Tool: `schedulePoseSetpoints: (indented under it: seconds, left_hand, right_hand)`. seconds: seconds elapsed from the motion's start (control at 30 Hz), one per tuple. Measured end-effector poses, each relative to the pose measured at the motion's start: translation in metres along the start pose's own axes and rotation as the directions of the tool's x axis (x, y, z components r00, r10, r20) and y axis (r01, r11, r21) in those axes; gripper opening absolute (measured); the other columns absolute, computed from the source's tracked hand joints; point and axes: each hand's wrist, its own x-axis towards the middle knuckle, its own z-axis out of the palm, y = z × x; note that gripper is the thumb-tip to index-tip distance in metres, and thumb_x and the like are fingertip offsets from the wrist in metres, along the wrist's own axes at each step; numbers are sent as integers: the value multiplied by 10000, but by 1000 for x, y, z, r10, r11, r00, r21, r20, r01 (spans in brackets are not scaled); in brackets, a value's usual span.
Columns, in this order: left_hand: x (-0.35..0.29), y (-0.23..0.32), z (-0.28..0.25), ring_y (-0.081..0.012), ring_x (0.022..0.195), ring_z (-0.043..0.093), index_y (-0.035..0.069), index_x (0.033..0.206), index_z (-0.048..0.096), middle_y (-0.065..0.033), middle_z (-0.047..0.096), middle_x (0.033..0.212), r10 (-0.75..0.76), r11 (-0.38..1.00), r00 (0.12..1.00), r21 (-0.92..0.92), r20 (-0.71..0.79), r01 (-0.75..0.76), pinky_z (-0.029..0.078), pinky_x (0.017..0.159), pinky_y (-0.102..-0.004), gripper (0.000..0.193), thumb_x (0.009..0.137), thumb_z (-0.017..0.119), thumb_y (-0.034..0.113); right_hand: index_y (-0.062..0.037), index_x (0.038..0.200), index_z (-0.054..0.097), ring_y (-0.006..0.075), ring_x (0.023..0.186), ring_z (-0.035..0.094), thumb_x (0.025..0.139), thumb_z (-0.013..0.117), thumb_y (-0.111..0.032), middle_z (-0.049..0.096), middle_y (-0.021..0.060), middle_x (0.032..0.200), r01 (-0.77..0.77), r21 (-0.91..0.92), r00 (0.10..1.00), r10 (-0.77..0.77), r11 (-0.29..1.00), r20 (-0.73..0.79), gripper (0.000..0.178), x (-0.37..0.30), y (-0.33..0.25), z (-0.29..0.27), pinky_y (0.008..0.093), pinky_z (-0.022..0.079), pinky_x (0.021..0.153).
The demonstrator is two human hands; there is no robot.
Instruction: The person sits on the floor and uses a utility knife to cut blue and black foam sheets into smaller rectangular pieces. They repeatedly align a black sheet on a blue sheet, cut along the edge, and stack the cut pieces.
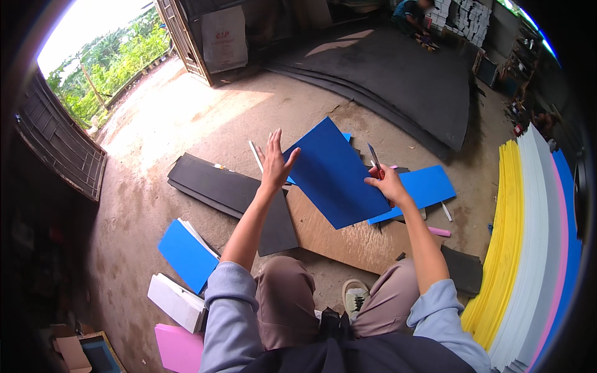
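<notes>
A blue rectangular foam sheet point(336, 177) is held up, tilted, between my two hands. My left hand point(273, 163) rests against its left edge, fingers stretched upward and thumb apart. At the opposite edge, my right hand point(387, 185) is closed around a knife point(373, 155), its blade pointing up and away from me; the thumb touches the sheet's edge. Below lies a worn wooden board point(348, 245) on the floor. Another blue sheet point(429, 186) lies to the right, partly under my right hand.
Dark foam slabs point(214, 183) lie left of the board. Blue sheets point(189, 255), white sheets point(177, 301) and pink sheets point(179, 347) sit nearer left. Tall coloured sheets point(528, 248) stand at right. Beyond large black sheets point(398, 81), another person point(410, 17) crouches.
</notes>
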Motion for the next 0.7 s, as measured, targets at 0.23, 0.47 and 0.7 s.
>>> schedulePoseSetpoints:
  seconds: [0.23, 0.47, 0.7]
  left_hand:
    - [-7, 76, -38, -378, 809, 597, 3, 1037, 485, -221, 611, 828, 260, 964, 937, -122, 235, -237, 466, 677, -445, 379, 896, 498, 355]
    - [-69, 83, 13, -342, 823, 604, 50, 1001, 492, -148, 614, 897, 331, 927, 864, 42, 380, -373, 481, 682, -429, 305, 858, 544, 314]
    - [-78, 85, 26, -299, 822, 610, 85, 1077, 518, -109, 611, 889, 440, 872, 833, 61, 337, -485, 487, 700, -402, 337, 829, 576, 305]
  right_hand:
    - [-66, 1022, 516, 247, 778, 490, 705, 603, -35, 534, 48, 822, 143, -543, 931, -298, 827, -210, 330, -30, 58, 3, 370, 416, 721]
    - [-41, 1127, 323, 310, 759, 595, 819, 432, -16, 531, 202, 992, -356, 483, 903, 428, 800, -43, 328, -50, 56, -5, 419, 513, 627]
    - [3, 1147, 297, 332, 627, 630, 899, 446, -202, 577, 242, 980, -441, 68, 895, 444, 895, -45, 354, -80, 23, 22, 441, 537, 530]
